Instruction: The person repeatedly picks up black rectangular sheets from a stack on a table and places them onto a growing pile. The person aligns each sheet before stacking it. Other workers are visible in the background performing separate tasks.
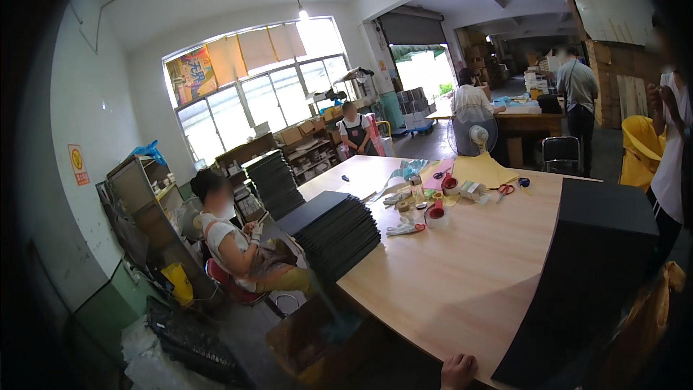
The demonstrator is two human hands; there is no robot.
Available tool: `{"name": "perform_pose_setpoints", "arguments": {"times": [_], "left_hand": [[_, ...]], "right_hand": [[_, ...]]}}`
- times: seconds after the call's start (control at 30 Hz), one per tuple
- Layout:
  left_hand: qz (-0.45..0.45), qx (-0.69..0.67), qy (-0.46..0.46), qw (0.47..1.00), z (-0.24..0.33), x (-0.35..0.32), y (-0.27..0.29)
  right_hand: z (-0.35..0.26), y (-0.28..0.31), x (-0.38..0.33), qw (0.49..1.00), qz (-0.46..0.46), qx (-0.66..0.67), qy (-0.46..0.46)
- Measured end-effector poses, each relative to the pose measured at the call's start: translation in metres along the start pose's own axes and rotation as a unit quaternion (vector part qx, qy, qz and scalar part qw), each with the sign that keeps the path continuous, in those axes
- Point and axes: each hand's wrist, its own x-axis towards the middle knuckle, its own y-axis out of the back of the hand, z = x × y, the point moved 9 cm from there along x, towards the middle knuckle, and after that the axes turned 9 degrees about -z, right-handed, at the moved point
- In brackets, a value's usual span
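Note:
My left hand (pixel 458 371) rests at the near edge of the wooden table (pixel 462 267), its fingers curled and nothing showing in them. Only the knuckles and back of the hand come into view; the wrist is cut off by the lower border. To the right of it stands a large black block-like stack (pixel 599 267), very near but apart from the hand. My right hand is not seen. Further left on the table is a tall pile of black boards (pixel 336 235). Red tape dispensers (pixel 437 211), red-handled scissors (pixel 505 190) and a white glove (pixel 404 227) lie mid-table.
A seated person (pixel 234 238) works at the left, beside the pile. Another person (pixel 356 130) is beyond the table, and a person in white (pixel 671 137) stands at the right. A fan (pixel 473 132) is behind the table. A cardboard box (pixel 310 339) sits on the floor below the edge.

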Motion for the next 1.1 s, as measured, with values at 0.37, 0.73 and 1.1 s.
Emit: {"name": "perform_pose_setpoints", "arguments": {"times": [0.37,0.73,1.1], "left_hand": [[-0.033,-0.042,0.025,0.998,0.003,-0.008,0.009],[-0.013,-0.036,0.034,0.999,0.005,-0.015,0.009],[-0.014,-0.039,0.031,0.999,0.001,-0.02,0.003]], "right_hand": [[-0.008,-0.005,-0.003,0.998,-0.009,0.053,0.01],[-0.007,-0.005,-0.001,0.999,-0.005,0.041,0.021],[0.002,-0.007,0.0,0.999,-0.01,0.031,0.024]]}}
